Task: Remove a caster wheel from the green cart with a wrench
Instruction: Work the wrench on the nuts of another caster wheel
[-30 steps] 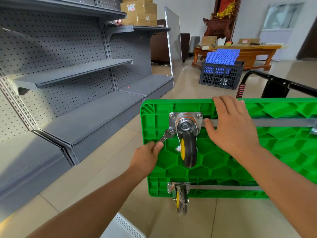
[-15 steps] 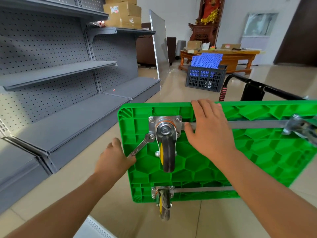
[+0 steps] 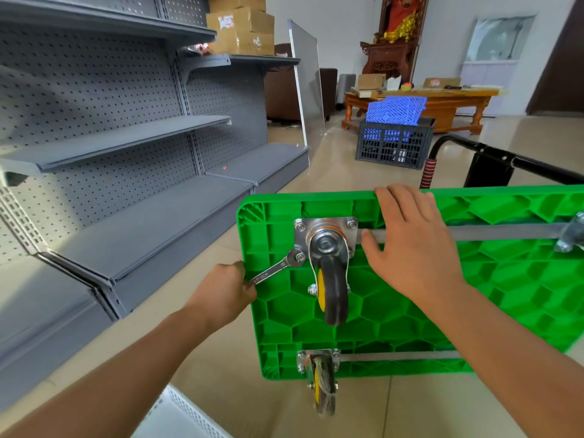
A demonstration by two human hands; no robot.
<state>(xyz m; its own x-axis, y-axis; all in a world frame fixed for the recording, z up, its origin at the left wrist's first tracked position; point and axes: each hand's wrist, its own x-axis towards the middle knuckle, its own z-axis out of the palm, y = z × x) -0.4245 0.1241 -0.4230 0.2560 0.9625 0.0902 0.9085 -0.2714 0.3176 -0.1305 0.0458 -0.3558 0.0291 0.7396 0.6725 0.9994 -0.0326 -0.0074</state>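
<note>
Because the cart stands on edge, these lines run from the nearest thing to the farthest.

Lower caster (image 3: pixel 320 385): at 6 o'clock, hanging past the bottom rim; its wheel is blurred and its bolts are hard to make out.

Left hand (image 3: pixel 226 290): at 8 o'clock of the upper caster, fingers curled tight round the wrench handle; the palm side is hidden.

Wrench (image 3: pixel 274 269): its head sits on the bolt (image 3: pixel 299 256) at the plate's 8 o'clock corner. Risk: if the head is not fully seated it could slip off under load, rounding the bolt and throwing the knuckles into the ribs. How well it seats cannot be told from here.

Caster wheel (image 3: pixel 333 284): bolted to the underside near the green cart's (image 3: pixel 474 311) 10 o'clock corner. Risk: with the last bolt out it would probably drop to the floor.

Right hand (image 3: pixel 410 248): fingers straight, pressing flat on the underside and reaching the top rim at 12 o'clock. Risk: a hard pull may tip or swing the cart if this brace slackens.

Cut off: the cart's 3 o'clock end and another caster (image 3: pixel 572 233) there run out of view.

Handle (image 3: pixel 493 159): black bar behind the cart, partly hidden.
</note>
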